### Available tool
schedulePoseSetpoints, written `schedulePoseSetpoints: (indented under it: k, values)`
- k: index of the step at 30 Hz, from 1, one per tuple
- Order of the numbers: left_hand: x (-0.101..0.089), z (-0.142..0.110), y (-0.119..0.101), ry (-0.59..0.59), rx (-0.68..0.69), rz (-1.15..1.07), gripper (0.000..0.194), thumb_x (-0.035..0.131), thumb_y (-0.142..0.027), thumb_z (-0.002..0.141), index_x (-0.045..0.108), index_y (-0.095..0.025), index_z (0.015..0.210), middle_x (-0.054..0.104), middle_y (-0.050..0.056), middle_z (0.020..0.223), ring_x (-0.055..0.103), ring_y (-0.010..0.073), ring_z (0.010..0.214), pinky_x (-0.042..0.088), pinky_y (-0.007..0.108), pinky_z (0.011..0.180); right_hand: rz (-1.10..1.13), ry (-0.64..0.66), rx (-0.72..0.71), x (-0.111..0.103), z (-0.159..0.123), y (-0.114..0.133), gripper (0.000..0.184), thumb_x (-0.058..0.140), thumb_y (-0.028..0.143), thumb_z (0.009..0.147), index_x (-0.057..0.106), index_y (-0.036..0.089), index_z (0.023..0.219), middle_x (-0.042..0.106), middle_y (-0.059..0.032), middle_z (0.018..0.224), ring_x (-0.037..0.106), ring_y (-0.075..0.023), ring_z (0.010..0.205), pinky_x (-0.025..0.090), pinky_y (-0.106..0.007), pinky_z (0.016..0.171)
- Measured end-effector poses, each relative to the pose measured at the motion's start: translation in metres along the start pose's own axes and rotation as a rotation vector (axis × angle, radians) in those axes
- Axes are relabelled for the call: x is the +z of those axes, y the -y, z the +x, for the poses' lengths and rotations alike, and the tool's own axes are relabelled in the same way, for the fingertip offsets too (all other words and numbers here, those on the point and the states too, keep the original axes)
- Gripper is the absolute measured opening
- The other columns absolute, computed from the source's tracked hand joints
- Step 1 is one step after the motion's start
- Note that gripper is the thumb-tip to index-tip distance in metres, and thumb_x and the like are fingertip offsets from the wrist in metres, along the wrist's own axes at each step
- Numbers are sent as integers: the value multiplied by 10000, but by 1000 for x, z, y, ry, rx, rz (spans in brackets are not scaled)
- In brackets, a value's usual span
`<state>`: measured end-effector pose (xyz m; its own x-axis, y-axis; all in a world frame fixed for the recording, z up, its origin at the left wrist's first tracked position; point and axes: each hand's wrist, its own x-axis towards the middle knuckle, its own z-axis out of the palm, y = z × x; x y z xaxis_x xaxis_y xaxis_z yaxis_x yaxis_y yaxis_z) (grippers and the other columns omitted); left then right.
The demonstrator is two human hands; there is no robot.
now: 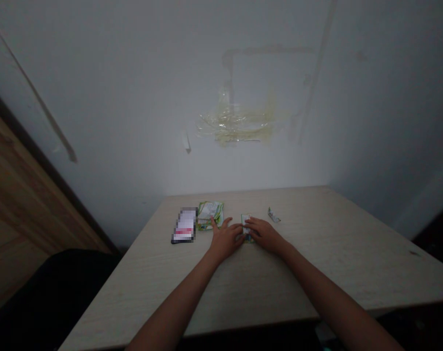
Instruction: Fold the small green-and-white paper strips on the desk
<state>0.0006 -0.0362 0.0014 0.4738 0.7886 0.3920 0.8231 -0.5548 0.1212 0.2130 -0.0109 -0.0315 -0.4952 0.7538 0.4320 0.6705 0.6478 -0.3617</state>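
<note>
A small white and green packet [246,218] with printed colours lies flat on the table between my hands. My left hand [225,240] rests at its left edge, with the index finger and thumb touching it and the other fingers spread. From the right, my right hand [265,235] lays its fingertips over the packet, fingers apart, covering part of it. Left of my left hand is a stack of similar green and white packets [209,211]; some fingers of that hand reach its near corner. A small crumpled wrapper piece [274,215] lies beyond my right hand.
A phone [185,225] with a lit, blurred screen lies left of the stack. The pale wooden table [338,243] meets a grey wall [133,97] bearing old tape [239,127]. A dark object [60,287] and brown wooden panelling [20,185] stand at the left.
</note>
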Motion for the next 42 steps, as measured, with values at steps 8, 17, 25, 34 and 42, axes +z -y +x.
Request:
schedulePoseSetpoints:
  k: [8,17,25,34,42]
  values:
    - [-4,3,1,22,28,-3,202,533,-418,914,643,-345,1068,698,-8,1173,446,291,1302,-70,786,1050,25,-12,54,1,0,0,407,540,227,892,592,207,1296,585,-116,1356,485,-248,1317,373,-467,1107]
    - [-2,16,9,42,4,-11,181,531,-323,912,661,-323,1038,716,22,1045,530,238,1153,-39,741,1088,43,-8,57,-2,-1,4,406,550,205,883,595,219,1286,596,-115,1339,479,-250,1322,372,-463,1102]
    - [-4,17,8,-9,63,4,134,591,-313,874,705,-311,944,729,10,979,539,249,1128,-63,732,1093,42,15,61,-5,0,6,388,533,223,899,601,191,1280,587,-121,1352,461,-258,1336,360,-464,1111]
    - [1,17,10,-8,51,-29,169,561,-316,891,681,-344,1007,727,-23,1079,484,261,1247,-131,750,1063,76,-10,60,2,-1,-1,403,523,227,901,588,210,1298,578,-99,1368,455,-251,1338,331,-474,1128]
    - [1,18,9,1,56,-33,168,641,-405,839,682,-345,991,729,-25,1067,489,273,1213,-151,734,1067,226,-175,181,-2,0,-4,234,573,266,867,723,199,1033,619,-113,1280,547,-226,1213,391,-430,1081]
